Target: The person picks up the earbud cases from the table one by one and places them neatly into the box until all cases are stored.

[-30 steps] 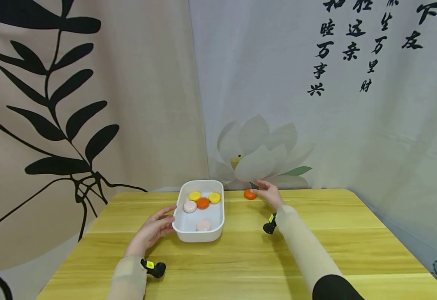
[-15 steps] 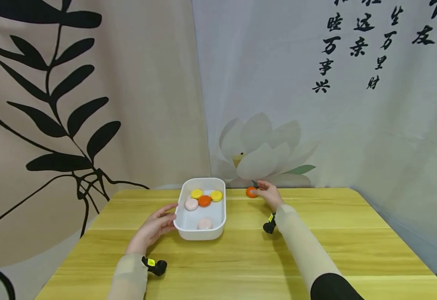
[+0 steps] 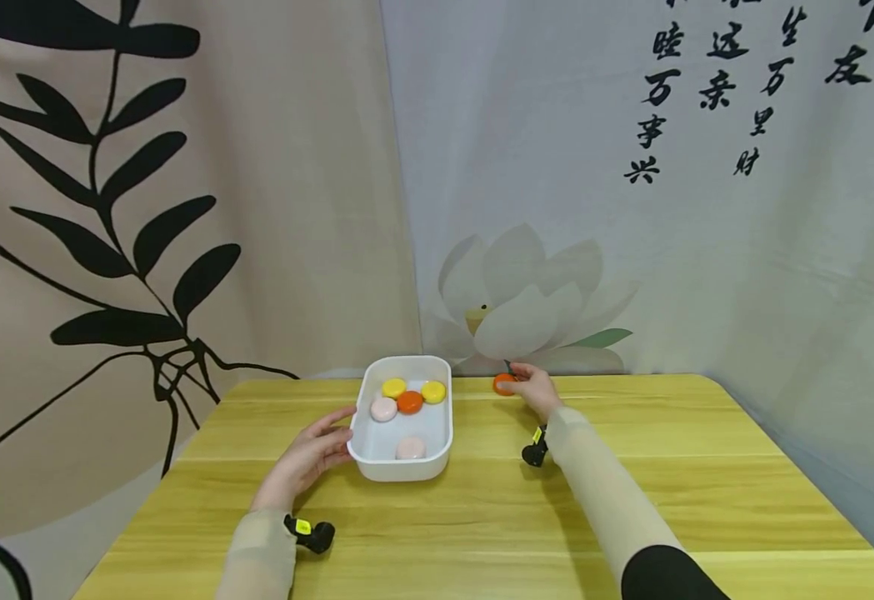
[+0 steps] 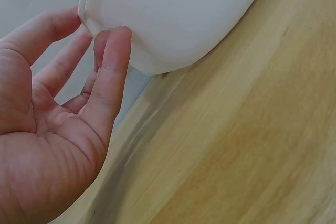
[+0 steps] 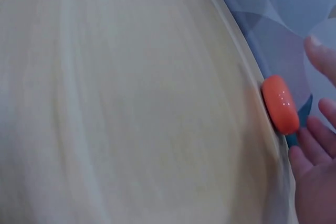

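A white rectangular box (image 3: 401,472) stands left of the table's middle, holding several glossy rounded discs: a yellow disc (image 3: 433,392), another yellow disc (image 3: 393,388), an orange disc (image 3: 410,402), a pale pink disc (image 3: 383,409) and another pale pink disc (image 3: 410,448). My left hand (image 3: 309,454) touches the box's outer left side with fairly straight fingertips. Near the table's back edge lies a loose orange disc (image 5: 280,104). Beside it is my right hand (image 3: 536,392), its lower fingertips at the disc and its thumb apart in the right wrist view.
The wooden table (image 3: 422,533) ends at the back against a fabric backdrop (image 3: 317,208) printed with leaves, a lotus and characters. Each wrist wears a small black camera, the left camera (image 3: 315,536) and the right camera (image 3: 536,450).
My right hand has shifted slightly left, closer over the loose orange disc. The head view has tilted a little. My left hand stays at the box.
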`<state>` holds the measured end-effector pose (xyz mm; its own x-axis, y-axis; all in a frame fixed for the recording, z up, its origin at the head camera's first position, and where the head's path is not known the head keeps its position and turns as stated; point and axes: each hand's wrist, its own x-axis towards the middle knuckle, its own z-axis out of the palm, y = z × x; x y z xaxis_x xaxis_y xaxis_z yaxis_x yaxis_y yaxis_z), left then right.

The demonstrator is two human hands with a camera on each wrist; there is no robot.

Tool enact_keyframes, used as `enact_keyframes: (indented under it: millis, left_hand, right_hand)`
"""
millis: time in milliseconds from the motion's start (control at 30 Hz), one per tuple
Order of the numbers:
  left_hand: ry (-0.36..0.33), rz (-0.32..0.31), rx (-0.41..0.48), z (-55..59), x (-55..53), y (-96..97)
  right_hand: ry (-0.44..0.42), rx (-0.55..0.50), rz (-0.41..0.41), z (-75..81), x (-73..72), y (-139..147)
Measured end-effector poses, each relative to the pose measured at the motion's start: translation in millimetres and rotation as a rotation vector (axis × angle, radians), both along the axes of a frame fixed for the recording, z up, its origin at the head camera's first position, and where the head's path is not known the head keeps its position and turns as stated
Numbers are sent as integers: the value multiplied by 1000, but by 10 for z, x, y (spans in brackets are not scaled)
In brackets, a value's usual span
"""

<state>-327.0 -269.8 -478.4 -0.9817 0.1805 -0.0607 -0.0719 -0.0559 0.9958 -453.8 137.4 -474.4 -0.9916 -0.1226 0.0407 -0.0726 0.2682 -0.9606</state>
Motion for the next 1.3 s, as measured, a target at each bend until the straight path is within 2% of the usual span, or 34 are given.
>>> enact_keyframes:
  millis: [533,767,1300]
  left_hand:
    - [-6,-13,21,-12,39,-6]
    - [-5,-7,16,-2,34,-19]
    - [-4,4,-4,18,25,-5]
  right_hand:
    - [4,78,-21,-30,10,-60]
    - [9,143,-37,-66,-53,-67]
    - [40,164,-31,-132,-142,-62]
